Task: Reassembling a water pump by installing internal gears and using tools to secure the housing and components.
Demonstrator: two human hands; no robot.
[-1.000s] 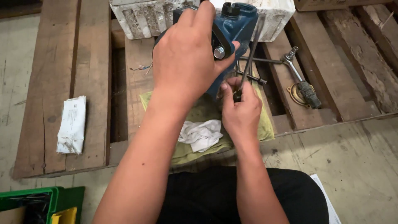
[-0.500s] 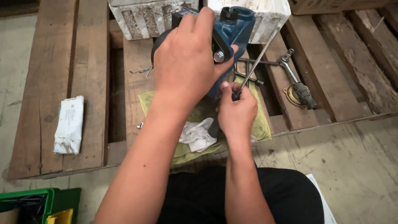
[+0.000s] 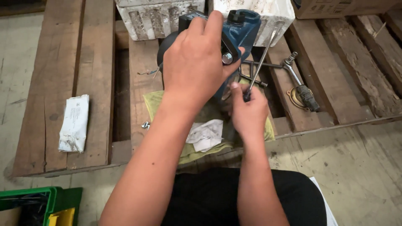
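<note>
Our left hand (image 3: 194,67) clamps the blue pump body (image 3: 240,33); our right hand (image 3: 248,112), just below it, grips a thin rod (image 3: 260,62) slanting up alongside.

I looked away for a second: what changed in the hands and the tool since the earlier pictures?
The right hand tipped its thin metal tool from nearly upright to leaning right, tip up by the white block. The left hand kept gripping the blue pump; wrench and rag stayed put.
</note>
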